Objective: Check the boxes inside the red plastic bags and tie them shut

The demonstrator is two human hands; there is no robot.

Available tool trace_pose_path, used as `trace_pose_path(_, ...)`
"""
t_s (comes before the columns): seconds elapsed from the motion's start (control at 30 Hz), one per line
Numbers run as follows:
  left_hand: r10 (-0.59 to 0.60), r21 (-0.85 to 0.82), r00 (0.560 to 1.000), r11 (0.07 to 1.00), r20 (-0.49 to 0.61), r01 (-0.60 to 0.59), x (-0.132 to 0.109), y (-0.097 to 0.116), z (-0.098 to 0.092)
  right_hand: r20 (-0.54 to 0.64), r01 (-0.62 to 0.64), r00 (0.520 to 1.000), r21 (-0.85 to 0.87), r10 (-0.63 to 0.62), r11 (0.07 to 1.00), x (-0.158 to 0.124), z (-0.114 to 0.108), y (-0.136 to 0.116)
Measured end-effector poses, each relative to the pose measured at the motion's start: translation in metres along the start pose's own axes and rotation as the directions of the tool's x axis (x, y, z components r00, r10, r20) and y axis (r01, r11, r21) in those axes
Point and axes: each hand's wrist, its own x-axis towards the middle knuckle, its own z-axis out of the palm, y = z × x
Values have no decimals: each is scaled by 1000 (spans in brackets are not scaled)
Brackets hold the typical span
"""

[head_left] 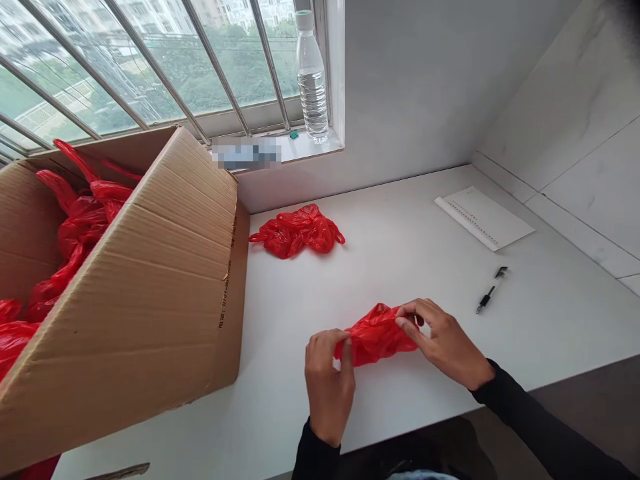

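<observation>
A crumpled red plastic bag [376,335] is stretched between my two hands just above the white table [410,260]. My left hand [327,383] pinches the bag's left end with its fingers closed. My right hand [443,340] grips the right end, fingers curled over the plastic. A second red bag [297,231], knotted into a bundle, lies on the table farther back, near the box.
A large open cardboard box [150,280] at the left holds several more red bags [75,220]. A pen [491,290] and a sheet of paper [484,217] lie at the right. A water bottle [311,77] stands on the window sill.
</observation>
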Motion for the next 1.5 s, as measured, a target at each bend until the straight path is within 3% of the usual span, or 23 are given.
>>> trace_pose_path(0.13,-85,-19,995,996,-48,84,-4,-3,-13,-72,-78,994,29,80,997,-6,-3,11)
trace_pose_path(0.3,54,-37,995,998,79,-51,-5,12,-4,34,11,999,49,-13,999,-5,10,0)
trace_pose_path(0.37,56,-28,995,998,83,-54,-3,13,-1,51,19,998,37,-21,999,-5,10,-4)
trace_pose_path(0.5,-52,-35,999,998,3,52,1,7,-11,-62,-146,986,115,154,983,-7,1,4)
trace_pose_path(0.6,-128,-58,990,991,-59,125,0,6,-20,-95,-167,977,214,191,962,-10,-3,12)
trace_pose_path(0.83,30,-4,999,1000,34,-30,0,26,-11,-8,-156,987,227,162,961,-11,-1,-3)
trace_pose_path(0.9,2,-38,1000,999,-1,-2,2,27,-12,-21,-152,986,263,164,953,-11,-5,-7)
trace_pose_path(1.03,-59,-73,981,996,-183,46,4,23,-24,-92,-161,975,328,201,931,-11,-15,-2)
trace_pose_path(1.13,-83,-88,972,994,-222,65,2,27,-29,-149,-150,968,299,201,942,-14,-15,0)
trace_pose_path(1.23,-147,-212,972,971,-183,107,-2,37,-25,-410,-51,906,150,109,987,-21,-12,-12)
trace_pose_path(1.3,-187,-301,972,944,-142,137,-4,42,-22,-537,99,840,14,-76,995,-25,-11,-26)
trace_pose_path(1.33,-192,-332,973,933,-126,141,-4,43,-21,-532,200,825,-44,-192,979,-26,-10,-33)
trace_pose_path(1.37,-182,-349,976,928,-116,131,-4,42,-21,-477,302,825,-80,-302,950,-25,-9,-39)
trace_pose_path(1.43,-107,-356,990,932,-97,66,-4,39,-23,-259,449,851,-89,-456,889,-20,-7,-48)
trace_pose_path(1.5,-28,-334,994,942,-109,-10,-5,35,-28,-41,468,881,-82,-472,880,-12,-5,-51)
